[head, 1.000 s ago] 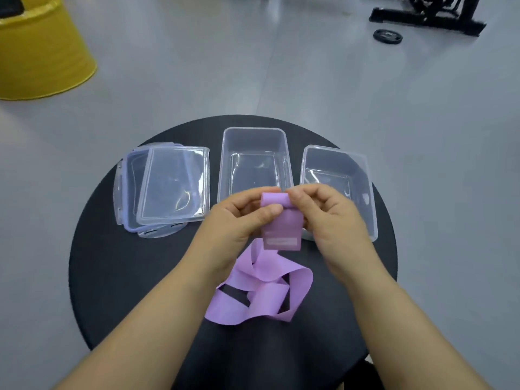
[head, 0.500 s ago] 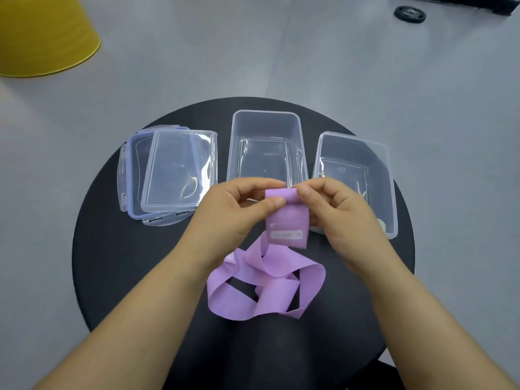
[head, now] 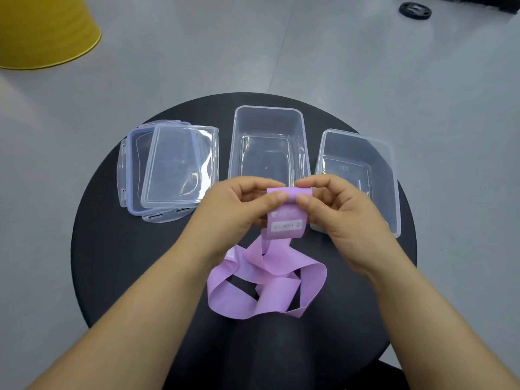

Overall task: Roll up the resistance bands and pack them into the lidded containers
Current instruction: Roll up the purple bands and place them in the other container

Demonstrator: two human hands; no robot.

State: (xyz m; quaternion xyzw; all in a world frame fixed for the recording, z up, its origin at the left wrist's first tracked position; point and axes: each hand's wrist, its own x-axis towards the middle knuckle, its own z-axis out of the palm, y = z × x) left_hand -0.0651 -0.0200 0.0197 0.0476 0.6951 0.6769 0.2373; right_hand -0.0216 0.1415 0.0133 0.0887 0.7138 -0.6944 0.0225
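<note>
Band (head: pixel 284 220) end pinched at frame centre.
Left hand (head: pixel 239 212) and right hand (head: pixel 344 220) pinch its folded top, grip tight; the tail loops on the surface (head: pixel 135 263).

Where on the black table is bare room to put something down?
Bare: the table's near-left part, between the stacked lids and the left forearm. Crowded: the far row with both containers, and the centre under the purple band.

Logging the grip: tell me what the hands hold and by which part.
Left hand and right hand both pinch the purple resistance band at its folded top end; the rest trails loose.
</note>
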